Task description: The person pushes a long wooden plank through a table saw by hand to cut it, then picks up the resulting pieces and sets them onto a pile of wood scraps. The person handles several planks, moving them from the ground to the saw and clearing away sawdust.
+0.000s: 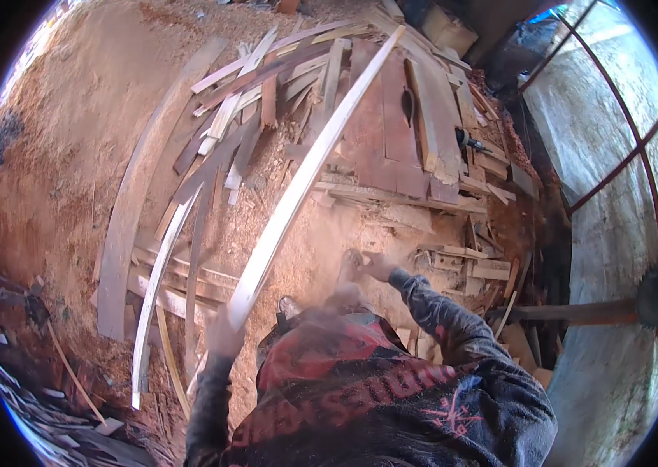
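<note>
My left hand (224, 333) grips the near end of a long, pale wooden strip (317, 163), which slants up and away to the right across the view. My right hand (378, 265) is out in front of my body, beside my foot (350, 265), with its fingers curled; what is in them, if anything, is too small and hazy to make out. Fine dust hangs around my feet over sawdust-covered ground.
Loose boards (259, 86) lie heaped ahead and left. Reddish wooden panels (371, 117) with a dark power tool (469, 142) beside them lie ahead right. A long board (122, 265) lies left. At right are rusty metal bars (617, 167) against a pale sheet (593, 218).
</note>
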`<action>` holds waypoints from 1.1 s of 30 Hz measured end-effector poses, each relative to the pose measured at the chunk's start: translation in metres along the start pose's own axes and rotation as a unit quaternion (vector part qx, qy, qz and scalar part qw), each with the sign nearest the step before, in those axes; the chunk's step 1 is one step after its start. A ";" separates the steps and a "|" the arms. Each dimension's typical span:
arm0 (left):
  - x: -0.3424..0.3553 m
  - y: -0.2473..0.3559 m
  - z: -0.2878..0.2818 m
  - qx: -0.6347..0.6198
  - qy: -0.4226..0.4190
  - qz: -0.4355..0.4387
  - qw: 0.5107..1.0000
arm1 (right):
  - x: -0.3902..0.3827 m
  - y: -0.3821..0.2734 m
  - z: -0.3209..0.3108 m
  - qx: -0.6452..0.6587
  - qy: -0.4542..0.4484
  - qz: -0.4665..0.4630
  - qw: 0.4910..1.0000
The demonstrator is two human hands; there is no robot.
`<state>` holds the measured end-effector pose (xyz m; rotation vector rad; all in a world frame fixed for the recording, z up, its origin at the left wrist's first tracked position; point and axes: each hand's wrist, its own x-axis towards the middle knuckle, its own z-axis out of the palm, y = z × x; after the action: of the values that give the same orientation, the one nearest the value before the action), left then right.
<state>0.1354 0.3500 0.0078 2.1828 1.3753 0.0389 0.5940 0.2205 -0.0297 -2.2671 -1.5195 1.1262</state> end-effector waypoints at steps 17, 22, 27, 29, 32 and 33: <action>-0.272 -0.063 0.036 0.058 -0.052 -0.351 0.933 | 0.178 -0.045 -0.127 -0.387 0.010 -0.203 0.899; -0.265 -0.042 0.040 0.074 -0.078 -0.428 0.897 | 0.214 -0.065 -0.160 -0.450 0.024 -0.277 0.849; -0.270 -0.048 0.036 0.080 -0.074 -0.428 0.897 | 0.292 -0.042 -0.174 -0.537 -0.044 -0.391 0.746; -0.245 -0.028 0.016 0.060 -0.065 -0.461 0.883 | 0.312 -0.031 -0.177 -0.489 -0.038 -0.427 0.760; -0.302 -0.049 0.042 0.137 0.003 -0.542 0.829 | 0.331 -0.099 -0.159 -0.398 -0.274 -0.315 0.817; -0.277 -0.043 0.056 0.128 0.035 -0.586 0.800 | 0.338 -0.072 -0.164 -0.390 -0.235 -0.348 0.820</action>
<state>-0.0146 0.1071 0.0126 1.1327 2.6396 -0.5513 0.7166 0.5829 -0.0413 -1.4419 -3.1181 0.9423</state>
